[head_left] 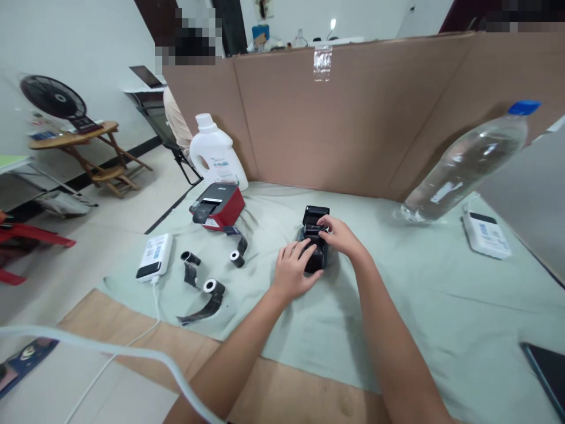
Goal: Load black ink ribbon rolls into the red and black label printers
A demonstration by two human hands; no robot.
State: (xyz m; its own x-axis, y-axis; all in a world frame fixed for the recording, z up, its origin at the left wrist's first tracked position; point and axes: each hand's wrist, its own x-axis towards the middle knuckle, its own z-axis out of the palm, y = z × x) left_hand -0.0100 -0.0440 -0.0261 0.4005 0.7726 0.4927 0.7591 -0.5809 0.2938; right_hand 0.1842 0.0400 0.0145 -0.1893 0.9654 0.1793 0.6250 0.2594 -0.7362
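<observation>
In the head view, with left hand [293, 272] spread around black device [321, 251] on green cloth [353, 335], gripping it by the near left side under raised lid [316, 214]. With right hand [341, 234] narrowed at dark roll [313, 229] in the opening, too small to tell whether pinched. Farther left, near red-and-black box [229, 207], with loose rolls [214, 287] trailing dark strips [206, 310].

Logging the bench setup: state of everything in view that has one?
Black device: lid open, left hand and right hand on it
Three dark rolls: loose, ends partly unwound
White jug: upright, capped
Clear bottle: capped, tilted
Left white pack: cable plugged in
Right white pack: lying flat
Red-and-black box: set down, untouched
Laptop: open
Fan: running or not, can't tell
</observation>
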